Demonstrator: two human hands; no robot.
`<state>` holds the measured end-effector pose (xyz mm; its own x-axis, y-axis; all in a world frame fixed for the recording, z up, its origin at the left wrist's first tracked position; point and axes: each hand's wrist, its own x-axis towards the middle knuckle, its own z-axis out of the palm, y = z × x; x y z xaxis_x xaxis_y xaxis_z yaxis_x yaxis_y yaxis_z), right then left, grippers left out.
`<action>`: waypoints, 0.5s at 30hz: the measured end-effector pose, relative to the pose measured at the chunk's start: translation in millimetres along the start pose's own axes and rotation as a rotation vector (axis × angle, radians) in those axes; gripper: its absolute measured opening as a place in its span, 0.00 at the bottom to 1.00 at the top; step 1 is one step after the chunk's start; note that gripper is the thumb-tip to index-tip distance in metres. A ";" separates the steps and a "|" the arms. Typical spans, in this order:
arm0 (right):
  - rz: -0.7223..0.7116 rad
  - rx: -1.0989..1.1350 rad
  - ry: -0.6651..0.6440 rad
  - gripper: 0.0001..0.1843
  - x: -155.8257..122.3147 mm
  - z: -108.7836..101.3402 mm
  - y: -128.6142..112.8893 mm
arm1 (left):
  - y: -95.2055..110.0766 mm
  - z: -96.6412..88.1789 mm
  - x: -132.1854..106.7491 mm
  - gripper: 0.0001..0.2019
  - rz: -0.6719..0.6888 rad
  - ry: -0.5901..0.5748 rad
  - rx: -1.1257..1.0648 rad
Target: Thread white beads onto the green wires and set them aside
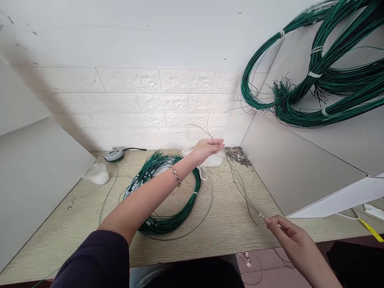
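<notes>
Seeing a cup (96,175) and a tape measure (114,155) at middle left, we have our left forearm (151,199) hiding part of a green coil (186,211); mid-frame, our left hand (210,151) has fingers closed on thin wires (252,206), whose beaded end our right hand (286,233) pinches tightly, lower right, below hanging coils (315,80).

Across the desk (222,240) we reach our left hand (210,149), thin dark wire ends poking out beside its fingers; its grip we cannot make out. Near the front edge our right hand (286,231) pinches a green wire (251,205) by small white pieces. Under our left forearm lies a tied green coil (180,220). Behind it we see a tape measure (114,155), a plastic cup (97,174) and grey scraps (239,155); tied green bundles (306,90) hang at upper right.
</notes>
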<state>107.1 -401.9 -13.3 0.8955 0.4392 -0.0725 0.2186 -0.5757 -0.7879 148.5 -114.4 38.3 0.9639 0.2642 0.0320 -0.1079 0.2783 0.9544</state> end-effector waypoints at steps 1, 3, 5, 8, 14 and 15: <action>0.000 -0.036 -0.002 0.20 -0.1 -0.5 2.4 | -0.9 -0.2 -0.4 0.16 -0.007 0.001 -0.003; -0.019 -0.089 -0.006 0.21 0.1 -1.1 7.3 | -3.2 0.8 -1.2 0.16 -0.016 -0.011 -0.007; -0.041 -0.095 -0.009 0.20 0.3 -1.6 10.1 | -5.2 3.2 -1.7 0.16 -0.018 -0.024 -0.011; -0.045 -0.061 0.004 0.17 -1.1 -3.1 9.1 | -6.7 6.7 -1.3 0.16 -0.015 -0.027 -0.028; -0.109 0.024 0.020 0.16 -3.7 -7.2 10.8 | -9.5 6.6 -0.2 0.17 -0.027 -0.041 -0.038; -0.126 0.037 -0.010 0.16 -2.7 -7.0 12.7 | -10.4 6.4 0.0 0.16 -0.034 -0.041 -0.034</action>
<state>110.2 -415.3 -18.9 0.8577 0.5137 0.0228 0.3149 -0.4895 -0.8131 151.1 -123.2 30.3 0.9762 0.2166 0.0124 -0.0826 0.3181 0.9444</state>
